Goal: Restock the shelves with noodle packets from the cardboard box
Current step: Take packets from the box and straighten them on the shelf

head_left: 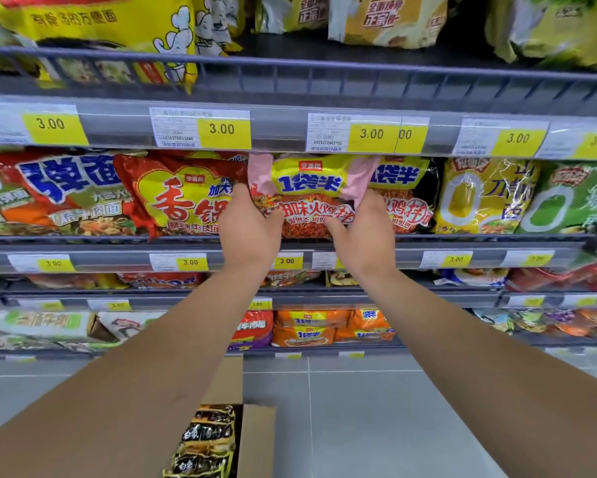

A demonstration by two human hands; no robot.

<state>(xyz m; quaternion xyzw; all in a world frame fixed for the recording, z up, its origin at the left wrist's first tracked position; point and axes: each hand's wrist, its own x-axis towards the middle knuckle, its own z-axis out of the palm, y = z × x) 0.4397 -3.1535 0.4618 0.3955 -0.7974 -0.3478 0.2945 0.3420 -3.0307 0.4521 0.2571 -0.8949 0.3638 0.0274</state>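
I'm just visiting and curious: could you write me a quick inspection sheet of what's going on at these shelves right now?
Surface: grey shelf with yellow price tags, packed with noodle packets.
Job's things: pink and yellow packet held at the shelf front; cardboard box on the floor below, dark packets inside.
Clutter: nothing seen.
Hands: left hand and right hand each grip a lower corner of the packet, fingers hidden behind it.
Cables: nothing seen.
Surroundings: more stocked shelves above and below; grey tiled floor.
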